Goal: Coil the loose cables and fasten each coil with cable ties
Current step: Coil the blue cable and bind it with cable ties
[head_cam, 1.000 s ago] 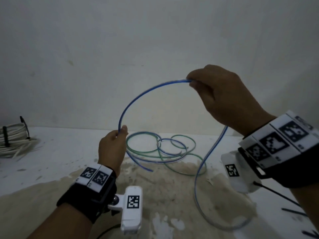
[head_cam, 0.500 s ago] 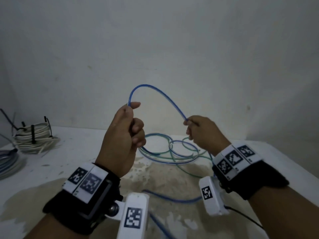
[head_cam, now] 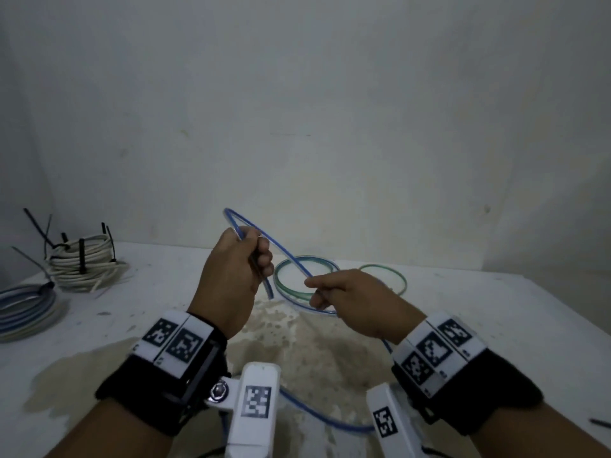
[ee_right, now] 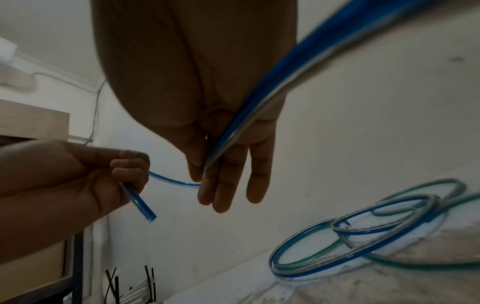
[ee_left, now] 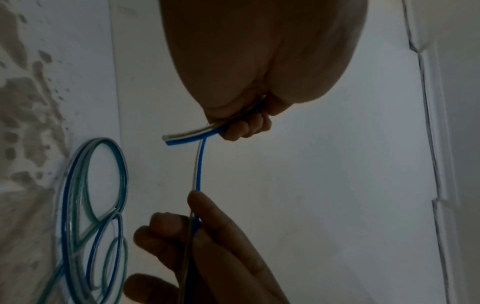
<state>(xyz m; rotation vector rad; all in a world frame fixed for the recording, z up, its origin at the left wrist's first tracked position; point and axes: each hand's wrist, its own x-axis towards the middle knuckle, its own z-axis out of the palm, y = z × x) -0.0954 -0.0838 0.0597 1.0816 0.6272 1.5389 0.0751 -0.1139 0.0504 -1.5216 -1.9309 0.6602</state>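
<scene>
A blue-and-clear cable [head_cam: 284, 256] makes a small narrow loop between my hands above the table. My left hand [head_cam: 254, 252] grips it in a fist close to its cut end [head_cam: 269, 294], which sticks out below the fingers [ee_left: 241, 127]. My right hand [head_cam: 312, 287] pinches the same cable between thumb and fingers [ee_right: 207, 164], just right of the left hand. The rest of the cable trails down over the table [head_cam: 317, 416]. More loose blue and green loops [head_cam: 297, 279] lie behind my hands, also in the right wrist view [ee_right: 363, 236].
A white cable coil [head_cam: 82, 266] bound with black cable ties stands at the back left, and a blue-grey coil [head_cam: 26, 302] lies beside it. A loose black tie [head_cam: 600, 423] lies at the right edge. The table top [head_cam: 496, 309] is stained in the middle.
My right hand came down from high up and moved in close to the left. The wide arch of blue cable between the hands shrank to a small loop.
</scene>
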